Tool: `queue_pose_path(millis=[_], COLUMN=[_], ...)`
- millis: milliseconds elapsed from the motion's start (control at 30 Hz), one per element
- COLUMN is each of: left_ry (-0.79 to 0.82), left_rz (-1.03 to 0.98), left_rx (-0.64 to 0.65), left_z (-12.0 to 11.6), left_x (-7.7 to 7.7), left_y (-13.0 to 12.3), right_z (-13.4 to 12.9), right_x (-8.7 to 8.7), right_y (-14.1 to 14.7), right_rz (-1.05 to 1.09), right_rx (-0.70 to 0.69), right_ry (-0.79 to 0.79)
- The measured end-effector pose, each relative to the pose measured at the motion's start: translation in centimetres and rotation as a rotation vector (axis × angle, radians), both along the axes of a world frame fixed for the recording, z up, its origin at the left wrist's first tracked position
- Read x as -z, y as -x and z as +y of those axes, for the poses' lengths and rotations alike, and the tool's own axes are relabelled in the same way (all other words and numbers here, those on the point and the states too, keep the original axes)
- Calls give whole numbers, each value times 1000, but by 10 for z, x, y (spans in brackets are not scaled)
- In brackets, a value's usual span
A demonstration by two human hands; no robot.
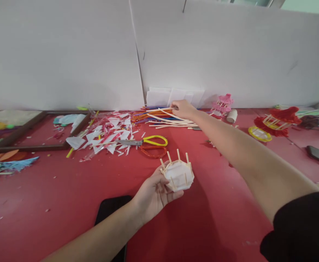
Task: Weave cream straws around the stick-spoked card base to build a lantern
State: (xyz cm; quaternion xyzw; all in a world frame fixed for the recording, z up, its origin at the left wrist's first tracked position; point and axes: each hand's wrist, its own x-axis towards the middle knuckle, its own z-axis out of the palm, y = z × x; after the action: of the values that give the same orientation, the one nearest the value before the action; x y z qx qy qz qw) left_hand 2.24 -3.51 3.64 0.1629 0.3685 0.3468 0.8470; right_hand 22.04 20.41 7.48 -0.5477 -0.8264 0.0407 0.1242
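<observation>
1. Nearest to us, at 6 o'clock, our left forearm rises from the bottom edge and crosses a dark phone [113,211] lying flat on the red tabletop [52,203].
2. Our left hand [155,193] is palm up and half curled, its fingers cradling a small white paper basket [179,174] with short wooden sticks standing up around its rim; the basket sits just below the centre of the view, raised off the tabletop.
3. Our right arm, in a black sleeve [298,233] at 4 o'clock, stretches to 12 o'clock, where our right hand [182,108] rests palm down with fingers bent on a loose pile of pale wooden sticks [173,122]; we cannot tell whether it has pinched one.
4. Just left of those sticks lie coloured straws [145,115], and behind them white cards [173,96] lean on the white wall.
5. Yellow-handled scissors [148,141] lie between basket and sticks, at 11 o'clock from the basket, beside a scatter of white paper scraps [107,138].
6. At 2 o'clock stand a pink paper lantern [223,102], a red one [279,118] and a yellow ring [259,134].
7. At 9 o'clock a wooden frame [39,145] lies flat.
</observation>
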Motion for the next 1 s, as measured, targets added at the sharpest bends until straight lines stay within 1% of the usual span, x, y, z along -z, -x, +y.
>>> queue_pose_path(millis=[100, 200, 267, 300, 367, 433, 500, 533, 567, 633, 700, 767, 800, 900, 1000], left_ry=[3, 18, 12, 1, -45, -117, -176, -183, -176, -148, -135, -139, -138, -125, -141], left_rz=[17, 21, 16, 16, 29, 53, 66, 65, 64, 66, 71, 75, 77, 77, 60], left_rx=[-22, -41, -53, -63, -110, -182, -248, -269, -284, -310, -320, -310, -302, -272, -210], left_z=[0, -1, -2, -2, -2, -3, -4, -4, -4, -4, -2, 0, 0, 0, -1], left_x=[-3, -4, -3, -2, 0, 2, 3, 3, 3, 2, 1, -1, -2, -4, -5], left_y=[-1, -1, -1, -1, -2, -3, -5, -5, -6, -6, -5, -4, -3, -1, 0], right_z=[-7, -25, -47, -63, -100, -140, -178, -193, -206, -226, -238, -246, -249, -251, -247], right_x=[-30, -61, -77, -81, -79, -65, -39, -25, -10, 15, 32, 42, 46, 56, 71], right_y=[-2, -8, -16, -21, -32, -41, -47, -48, -49, -48, -47, -44, -43, -38, -29], right_rz=[34, 70, 107, 108, 144, 210, 291, 293, 265, 86, 21, -19, -43, -88, -1], right_rx=[-40, -65, -108, -117, -7, 107, 200, 241, 284, 333, 296, 251, 245, 224, 104], right_ry=[-14, -60, -146, -155, -153, -186, -134, -87, -74, 9, 82, 135, 134, 30, -80])
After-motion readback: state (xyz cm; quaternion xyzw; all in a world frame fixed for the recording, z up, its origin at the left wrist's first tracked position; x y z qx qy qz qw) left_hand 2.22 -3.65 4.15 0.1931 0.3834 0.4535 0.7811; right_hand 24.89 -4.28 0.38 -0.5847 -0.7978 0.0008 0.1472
